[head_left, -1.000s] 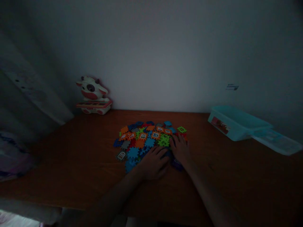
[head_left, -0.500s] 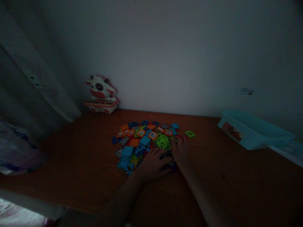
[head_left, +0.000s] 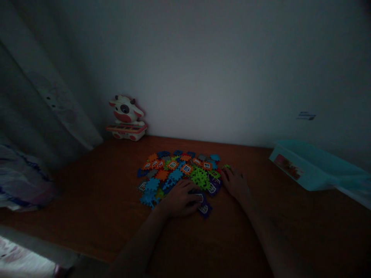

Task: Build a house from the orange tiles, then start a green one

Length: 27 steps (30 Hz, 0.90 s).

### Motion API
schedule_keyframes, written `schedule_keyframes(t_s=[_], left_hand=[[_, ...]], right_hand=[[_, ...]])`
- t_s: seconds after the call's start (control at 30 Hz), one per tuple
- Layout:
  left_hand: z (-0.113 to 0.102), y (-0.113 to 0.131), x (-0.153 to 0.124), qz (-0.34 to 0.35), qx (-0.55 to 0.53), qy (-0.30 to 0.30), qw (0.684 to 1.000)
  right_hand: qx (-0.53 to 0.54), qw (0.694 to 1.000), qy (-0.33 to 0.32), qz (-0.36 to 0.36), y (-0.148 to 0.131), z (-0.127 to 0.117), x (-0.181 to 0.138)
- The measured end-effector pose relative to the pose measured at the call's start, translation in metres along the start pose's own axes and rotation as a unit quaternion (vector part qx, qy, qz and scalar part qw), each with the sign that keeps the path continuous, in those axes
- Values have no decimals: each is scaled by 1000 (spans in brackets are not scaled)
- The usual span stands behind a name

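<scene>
- Left hand [head_left: 179,199]: spread flat on the puzzle pieces [head_left: 174,177], grip unclear; purple piece [head_left: 203,209] just right of it.
- Right hand [head_left: 235,183]: loosely open, holding nothing visible, at the pile's right edge; table [head_left: 301,235] extends rightward.
- Teal bin [head_left: 307,168]: far right of the hands; label [head_left: 287,166] unreadable.

Bare left hand [head_left: 179,200], bare right hand [head_left: 235,183]

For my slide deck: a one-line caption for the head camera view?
Left hand rests on a heap of plastic interlocking tiles, right hand beside it, on a wooden desk.

Very dim — deep shadows, edges bowed, detail soft.
</scene>
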<state>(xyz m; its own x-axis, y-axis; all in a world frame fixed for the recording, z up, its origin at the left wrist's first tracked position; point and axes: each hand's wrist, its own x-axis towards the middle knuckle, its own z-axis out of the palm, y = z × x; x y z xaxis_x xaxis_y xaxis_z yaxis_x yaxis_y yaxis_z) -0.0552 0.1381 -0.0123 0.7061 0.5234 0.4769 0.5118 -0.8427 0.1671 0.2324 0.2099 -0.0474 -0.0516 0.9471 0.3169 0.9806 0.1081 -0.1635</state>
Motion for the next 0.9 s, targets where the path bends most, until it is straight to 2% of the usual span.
schedule_keyframes(t_s=[0.17, 0.33, 0.43, 0.6, 0.7, 0.8, 0.9], left_hand=[[-1, -1, 1, -23, 2, 3, 1000], [0, -1, 2, -45, 24, 15, 999], [0, 0, -3, -57, 35, 34, 997], [-1, 1, 5, -76, 64, 52, 994], [-5, -6, 32, -177, 114, 102, 972], [-9, -17, 60, -309, 186, 108, 927], [-6, -23, 66, -339, 239, 92, 905]], right_hand=[[-7, 1000, 13, -22, -22, -1, -17], [-23, 998, 60, 18, -47, -1, -27], [-35, 997, 66, 34, -60, -3, -33], [25, 995, 81, 47, -65, -9, -36], [69, 989, 105, 73, -61, -8, -33], [113, 982, 131, 74, -57, -3, -31], [166, 970, 155, 82, -53, 0, -28]])
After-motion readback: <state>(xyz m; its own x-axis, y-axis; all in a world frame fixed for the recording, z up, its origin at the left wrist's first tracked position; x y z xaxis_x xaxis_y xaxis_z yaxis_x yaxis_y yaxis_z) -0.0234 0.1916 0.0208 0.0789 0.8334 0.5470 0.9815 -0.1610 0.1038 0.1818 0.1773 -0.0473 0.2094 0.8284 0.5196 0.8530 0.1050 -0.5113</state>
